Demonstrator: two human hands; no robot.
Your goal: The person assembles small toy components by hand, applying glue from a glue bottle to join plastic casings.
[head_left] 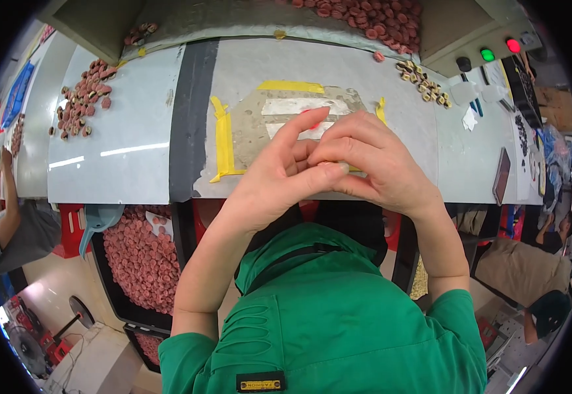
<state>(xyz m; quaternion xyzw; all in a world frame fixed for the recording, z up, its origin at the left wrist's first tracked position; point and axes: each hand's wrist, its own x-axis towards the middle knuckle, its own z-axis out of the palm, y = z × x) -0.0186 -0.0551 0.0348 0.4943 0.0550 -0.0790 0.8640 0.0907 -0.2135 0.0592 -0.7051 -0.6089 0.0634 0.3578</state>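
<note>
My left hand (274, 172) and my right hand (379, 159) meet above the taped grey work pad (250, 125), at the near side of the table. Their fingertips and thumbs are pinched together. A sliver of pink shows between them, but the fingers hide most of whatever is held. My left forefinger stretches out beyond the pinch. On the pad beneath lie pale strips (279, 107) with a red spot of light partly behind my fingers. Yellow tape (223, 141) edges the pad.
Pink round pieces (82, 98) lie loose on the left, and more are heaped at the back (381, 23). Cream-and-dark pieces (424, 84) sit at the back right near a control box (476, 39). A black bin of pink pieces (138, 262) stands below the table's left edge.
</note>
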